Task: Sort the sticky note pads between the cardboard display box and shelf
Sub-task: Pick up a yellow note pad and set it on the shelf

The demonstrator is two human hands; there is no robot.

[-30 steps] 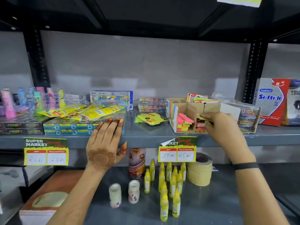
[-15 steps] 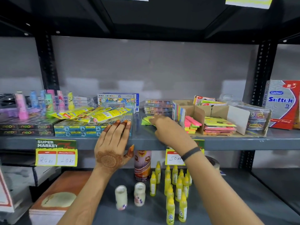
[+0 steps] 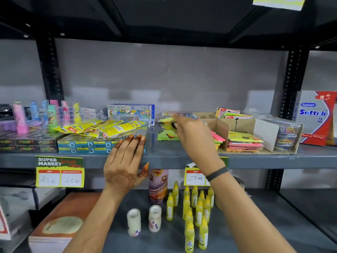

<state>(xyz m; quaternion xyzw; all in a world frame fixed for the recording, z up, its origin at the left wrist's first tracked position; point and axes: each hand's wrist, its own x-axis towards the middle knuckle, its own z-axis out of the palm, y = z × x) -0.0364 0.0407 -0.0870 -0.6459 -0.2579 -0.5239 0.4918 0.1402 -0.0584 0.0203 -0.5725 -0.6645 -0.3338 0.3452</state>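
My right hand [image 3: 193, 136] holds a yellow sticky note pad [image 3: 166, 120], blurred, lifted above a small pile of green and yellow sticky note pads [image 3: 166, 135] lying on the grey shelf [image 3: 182, 156]. To the right stands the open cardboard display box [image 3: 262, 130] with pink, yellow and green pads [image 3: 244, 141] stacked inside. My left hand [image 3: 125, 157] rests flat, fingers together, against the shelf edge and a blue packet box [image 3: 82, 145], holding nothing.
Yellow pouches [image 3: 102, 127] and coloured bottles [image 3: 49, 115] fill the shelf's left. A crayon box [image 3: 131, 112] stands behind. A Softek box [image 3: 315, 115] sits far right. Below, yellow glue bottles [image 3: 193, 207], two white jars [image 3: 144, 220] and a can [image 3: 158, 185].
My right hand moved from the display box leftward to the loose pile on the shelf, then lifted a yellow pad off it. The left hand stayed put.
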